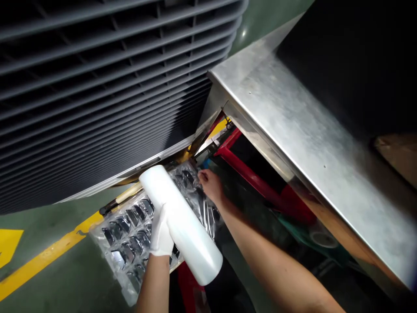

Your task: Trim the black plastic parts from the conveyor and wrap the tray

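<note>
A thick white roll of plastic film (182,226) lies slantwise over the trays. My left hand (162,230), in a white glove, is closed round its left side; most of the fingers are hidden under the roll. Beneath it is a clear plastic tray (125,261) with rows of dark, glossy parts in its pockets. Shiny creased film (209,217) shows right of the roll. At the tray's far right corner my bare right hand (211,184) has its fingers curled and pressed together. What they pinch is too small to make out.
A large grey louvred panel (114,100) rises at the far left. To the right stands a metal-topped bench (293,126) with a red frame (247,174) beneath it. Near the tray lies a wooden-coloured handle (128,192). A yellow line (48,256) crosses the green floor.
</note>
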A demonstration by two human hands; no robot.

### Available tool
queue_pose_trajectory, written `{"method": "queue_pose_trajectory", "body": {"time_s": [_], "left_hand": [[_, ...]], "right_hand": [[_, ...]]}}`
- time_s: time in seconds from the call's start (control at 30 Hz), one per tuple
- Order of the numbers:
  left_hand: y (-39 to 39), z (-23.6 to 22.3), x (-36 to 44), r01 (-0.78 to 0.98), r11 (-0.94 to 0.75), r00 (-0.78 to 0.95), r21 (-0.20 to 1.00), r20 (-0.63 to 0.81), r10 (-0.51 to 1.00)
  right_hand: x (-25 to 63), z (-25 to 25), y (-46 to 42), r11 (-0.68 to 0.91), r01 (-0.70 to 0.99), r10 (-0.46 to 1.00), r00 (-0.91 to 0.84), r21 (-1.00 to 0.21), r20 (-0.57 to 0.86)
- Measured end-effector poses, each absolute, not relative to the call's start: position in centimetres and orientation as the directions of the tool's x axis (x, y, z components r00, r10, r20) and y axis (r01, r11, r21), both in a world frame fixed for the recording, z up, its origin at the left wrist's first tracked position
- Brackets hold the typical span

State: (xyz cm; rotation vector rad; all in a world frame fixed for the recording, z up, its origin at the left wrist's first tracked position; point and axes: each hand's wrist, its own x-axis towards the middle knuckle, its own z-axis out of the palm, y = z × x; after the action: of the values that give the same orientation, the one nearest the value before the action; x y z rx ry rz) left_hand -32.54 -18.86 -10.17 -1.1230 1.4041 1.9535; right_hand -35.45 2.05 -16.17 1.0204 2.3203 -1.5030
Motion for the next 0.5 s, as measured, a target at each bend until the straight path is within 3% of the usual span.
{"method": "queue_pose_trajectory", "body": {"time_s": [0.27,0.5], "left_hand": [[-16.5,-10.2,-32.9,-0.747,-0.289,-0.594,0.598,-0.797,-0.112],[-14.7,-8.9,-31.5,-0.742,-0.253,-0.605,0.621,-0.782,-0.148]], "right_hand": [[-36.7,-17.9,3.4,0.52,0.644,0.461,-0.764,-0.561,-0.451],[-35.2,-19.0,4.2,0.627,0.605,0.435,-0.794,-0.491,-0.425]]}}
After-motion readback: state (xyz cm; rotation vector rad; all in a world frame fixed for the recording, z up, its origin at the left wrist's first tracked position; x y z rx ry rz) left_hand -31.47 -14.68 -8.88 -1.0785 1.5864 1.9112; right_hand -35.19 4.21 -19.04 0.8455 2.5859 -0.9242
